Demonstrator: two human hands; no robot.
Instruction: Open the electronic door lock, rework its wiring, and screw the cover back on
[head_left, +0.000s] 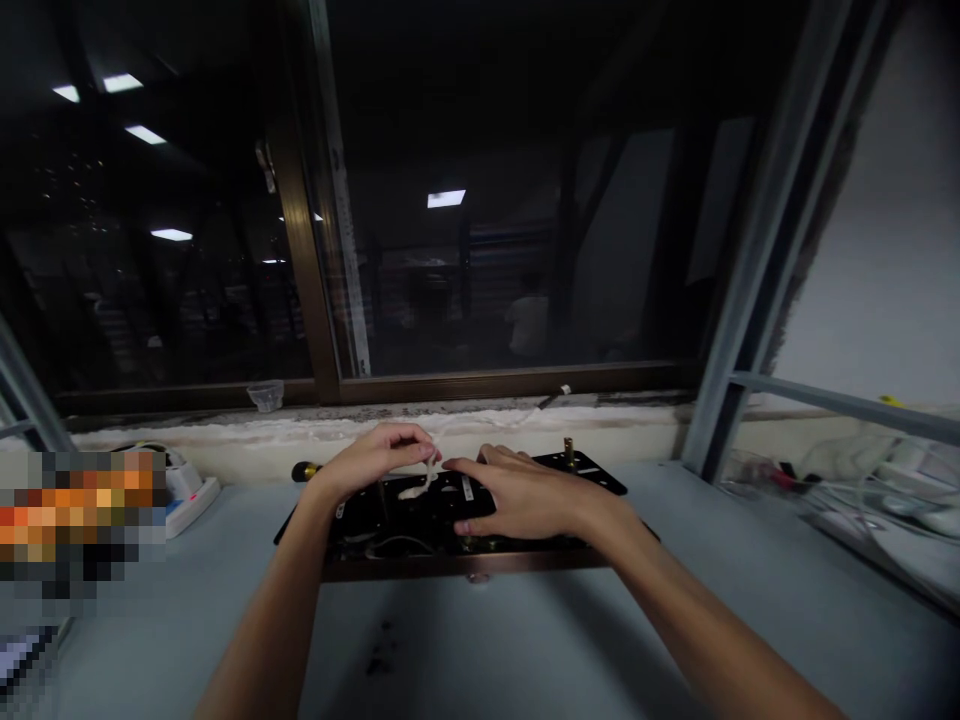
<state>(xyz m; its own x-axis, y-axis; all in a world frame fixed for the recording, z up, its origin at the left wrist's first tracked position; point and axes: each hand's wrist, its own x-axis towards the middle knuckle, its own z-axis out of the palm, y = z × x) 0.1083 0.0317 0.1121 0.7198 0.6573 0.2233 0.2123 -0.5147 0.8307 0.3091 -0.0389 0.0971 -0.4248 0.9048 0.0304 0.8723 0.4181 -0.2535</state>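
Observation:
A black metal plate assembly point(555, 468) lies across the bench, with a brass post point(569, 453) standing up at its right and a brown front edge. Above its left part, my left hand point(379, 452) pinches a pale wire bundle point(429, 478) between thumb and fingertips. The wire hangs down to the plate. My right hand point(517, 490) rests over the plate's middle, its thumb and index finger spread apart and nothing seen between them. The palm side of that hand is hidden. A small white label point(468, 487) shows between the hands.
Small dark bits, probably screws, point(381, 650) lie on the bench point(225, 600) in front. At left is a white power strip point(191, 495) beside a blurred-out area. Wires and clear bags point(862, 480) fill the right side. A clear cup point(265, 395) stands on the window ledge.

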